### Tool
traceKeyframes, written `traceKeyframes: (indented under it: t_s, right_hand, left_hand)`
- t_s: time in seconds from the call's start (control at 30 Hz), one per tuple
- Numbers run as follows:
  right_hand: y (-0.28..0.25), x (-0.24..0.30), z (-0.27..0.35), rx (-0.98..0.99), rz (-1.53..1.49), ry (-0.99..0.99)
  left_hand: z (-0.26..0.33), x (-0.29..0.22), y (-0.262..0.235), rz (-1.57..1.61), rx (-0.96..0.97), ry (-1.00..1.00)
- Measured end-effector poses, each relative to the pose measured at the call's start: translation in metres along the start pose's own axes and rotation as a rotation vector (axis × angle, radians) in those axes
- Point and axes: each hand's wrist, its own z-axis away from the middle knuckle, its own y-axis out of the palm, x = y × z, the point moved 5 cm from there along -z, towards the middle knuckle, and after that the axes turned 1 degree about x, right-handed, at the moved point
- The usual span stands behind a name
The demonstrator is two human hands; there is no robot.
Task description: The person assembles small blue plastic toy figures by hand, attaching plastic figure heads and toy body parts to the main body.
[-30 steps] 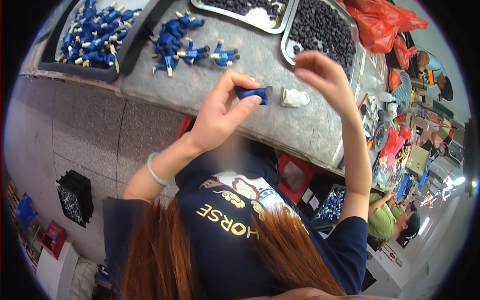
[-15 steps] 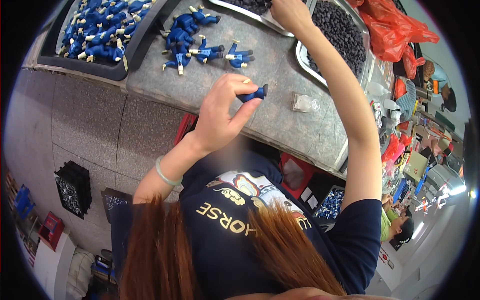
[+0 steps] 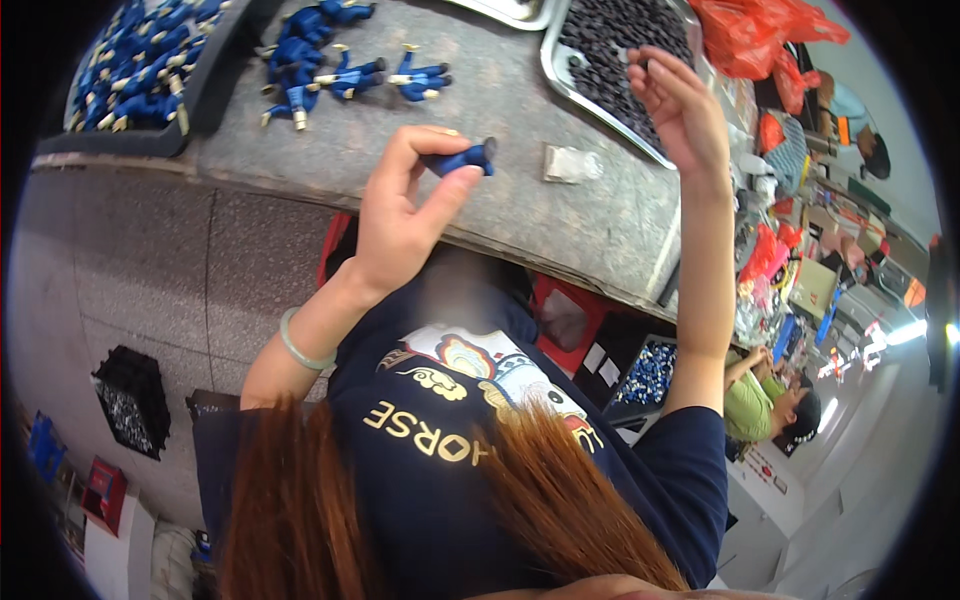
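Note:
My left hand (image 3: 405, 205) is closed round a blue toy figure (image 3: 462, 161), whose dark end sticks out between thumb and forefinger; the rest of it is hidden in my palm. Over the edge of a metal tray (image 3: 600, 108) of small black pieces (image 3: 625, 30), my right hand (image 3: 685, 115) is raised with its fingers curled together. Whatever sits at those fingertips is too small to make out. Beyond my left hand, several blue figures (image 3: 345, 80) with pale hands lie on the grey table.
A black bin (image 3: 190, 125) heaped with blue figures stands at the far left. A small clear bag (image 3: 572, 164) lies mid-table. Part of another metal tray (image 3: 515, 12) shows at the far edge. Red plastic bags (image 3: 765, 35) sit far right. A co-worker in green (image 3: 755, 405) is further right.
My right hand has drawn back from the far tray toward me and to the right, over the tray of black pieces. The left hand still holds the figure. The view has shifted slightly.

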Motion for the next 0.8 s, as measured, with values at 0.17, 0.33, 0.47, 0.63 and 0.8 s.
traceKeyframes:
  t_s: [0.17,0.33,0.47,0.63,0.8]
  right_hand:
    - [-0.029,-0.021,0.068,-0.105,-0.106,0.139]
    - [-0.023,-0.043,0.095,-0.142,0.067,0.118]
    - [-0.015,-0.048,0.090,-0.118,0.303,0.109]
    - [-0.013,-0.055,0.076,-0.059,0.370,0.100]
    - [-0.014,-0.057,0.077,-0.023,0.417,0.148]
  left_hand:
    - [0.004,0.011,0.014,0.195,0.057,-0.212]
    - [0.007,0.019,0.020,0.298,0.041,-0.347]
    - [0.009,0.021,0.020,0.303,0.054,-0.372]
    - [0.012,0.022,0.018,0.289,0.049,-0.368]
    - [0.012,0.023,0.018,0.309,0.037,-0.363]
